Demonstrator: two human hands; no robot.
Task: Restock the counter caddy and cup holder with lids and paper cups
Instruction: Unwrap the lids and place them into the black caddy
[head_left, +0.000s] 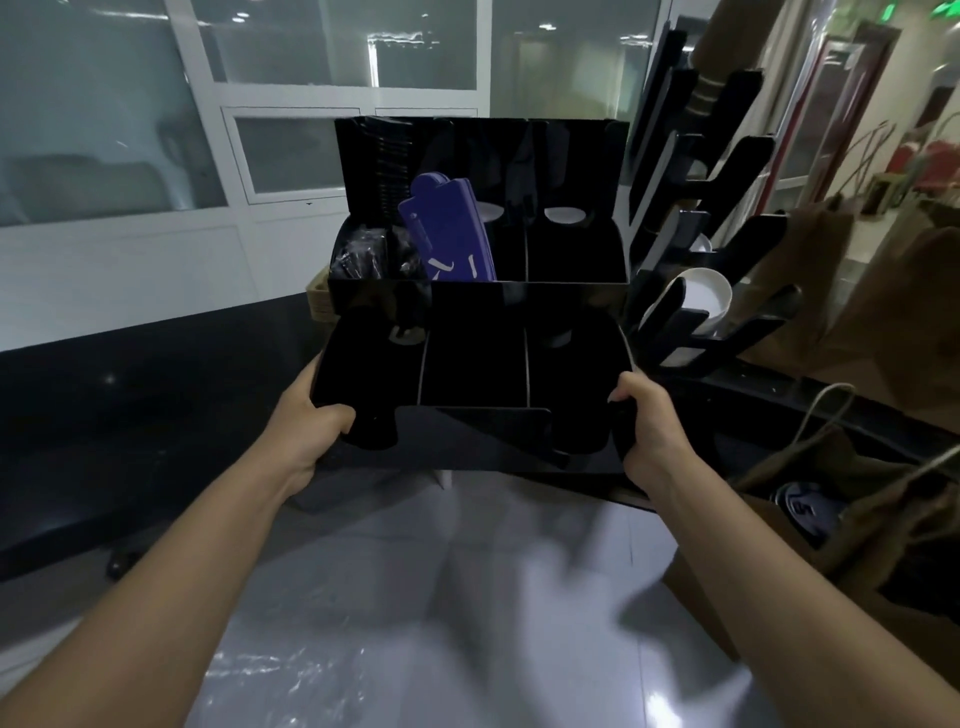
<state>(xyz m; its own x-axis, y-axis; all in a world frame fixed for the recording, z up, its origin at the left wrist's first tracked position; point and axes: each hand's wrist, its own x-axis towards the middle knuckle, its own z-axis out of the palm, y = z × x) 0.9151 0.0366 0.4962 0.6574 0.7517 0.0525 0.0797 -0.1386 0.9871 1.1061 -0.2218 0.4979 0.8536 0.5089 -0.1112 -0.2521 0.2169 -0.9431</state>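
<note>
Gripping the black caddy (475, 374) squarely, left hand (311, 431) and right hand (647, 431) at its ends.

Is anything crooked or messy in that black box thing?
Yes. The purple flat cards in the black plastic caddy's back row lean sideways instead of standing straight. Nothing looks spilled or broken.

A glossy black caddy (475, 291) is seen on a black counter (156, 405); inside it, purple sleeves (449, 234) printed with white marks; right of it, white cups (704, 296) and brown bags (883, 322).
</note>
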